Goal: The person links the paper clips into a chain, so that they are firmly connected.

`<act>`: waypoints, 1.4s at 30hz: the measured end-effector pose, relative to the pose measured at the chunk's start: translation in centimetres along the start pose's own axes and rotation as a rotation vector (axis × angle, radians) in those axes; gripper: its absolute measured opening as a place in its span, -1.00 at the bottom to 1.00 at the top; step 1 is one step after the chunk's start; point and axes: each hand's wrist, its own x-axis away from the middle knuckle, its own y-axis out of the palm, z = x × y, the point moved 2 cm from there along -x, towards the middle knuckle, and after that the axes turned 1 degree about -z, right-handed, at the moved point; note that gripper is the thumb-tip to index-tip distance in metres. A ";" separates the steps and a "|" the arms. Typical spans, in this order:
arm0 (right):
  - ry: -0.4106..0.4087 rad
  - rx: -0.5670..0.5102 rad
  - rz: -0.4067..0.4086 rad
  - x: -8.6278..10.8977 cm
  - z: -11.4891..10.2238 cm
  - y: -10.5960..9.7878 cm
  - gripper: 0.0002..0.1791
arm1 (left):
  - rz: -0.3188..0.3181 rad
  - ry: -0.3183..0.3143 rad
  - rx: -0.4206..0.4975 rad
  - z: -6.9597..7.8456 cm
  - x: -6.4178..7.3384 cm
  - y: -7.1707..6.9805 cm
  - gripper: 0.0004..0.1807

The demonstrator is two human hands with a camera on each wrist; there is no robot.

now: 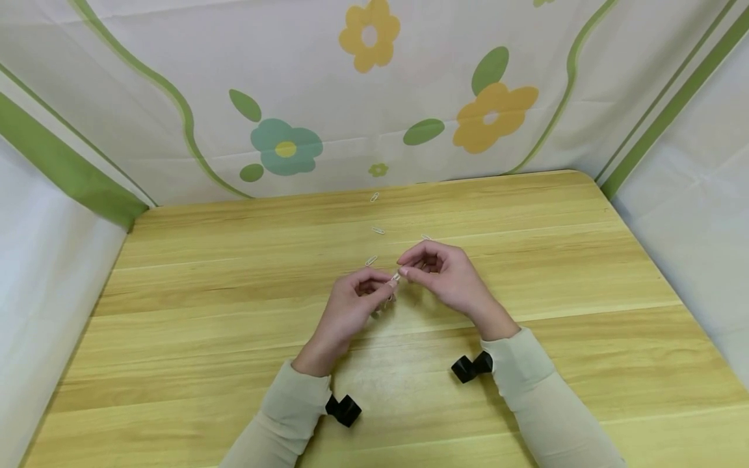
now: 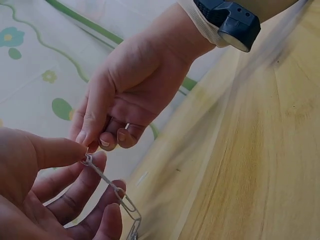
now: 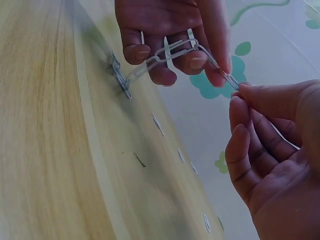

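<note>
Thumb and fingertips of my left hand (image 1: 354,304) pinch a chain of linked silver paper clips (image 3: 159,54) near its upper end. From there the chain droops past the left fingers, and its lower links (image 3: 120,80) reach down toward the tabletop. My right hand (image 1: 449,278) pinches a paper clip (image 3: 232,81) at that same end, its thumb and index finger close against the left fingertips. Both hands are held above the table. Fingertips hide how the topmost clips are joined.
Beyond the hands, loose paper clips lie on the wooden table (image 1: 205,338): one clip (image 1: 371,260) near the left fingers, another clip (image 1: 378,231) farther back, one clip (image 1: 374,197) by the far edge, one clip (image 1: 426,237) behind the right hand. A flowered curtain (image 1: 328,97) borders the table.
</note>
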 end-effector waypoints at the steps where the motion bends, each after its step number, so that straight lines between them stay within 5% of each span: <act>1: -0.001 -0.002 0.002 -0.1 0.0 -0.1 -0.79 | 0.004 0.000 -0.007 0.0 0.0 0.0 -0.79; 5: 0.013 0.019 0.096 -0.5 0.1 -1.0 -0.80 | 0.024 -0.019 0.001 0.1 0.1 -0.1 -0.78; 11: 0.142 0.118 0.264 -1.6 0.9 -3.8 -0.75 | 0.051 -0.035 0.066 -0.1 0.0 -0.3 -0.75; 17: 0.199 0.277 0.276 -2.6 2.2 -4.9 -0.73 | 0.083 -0.038 0.110 -0.2 -0.1 -0.4 -0.78; 30: 0.274 0.495 0.219 -4.4 3.3 -3.6 -0.72 | 0.067 -0.041 0.126 -0.4 0.0 -0.1 -0.79; 42: 0.249 0.609 0.193 -2.4 2.1 -1.7 -0.82 | 0.060 -0.040 0.116 0.0 0.1 -0.5 -0.75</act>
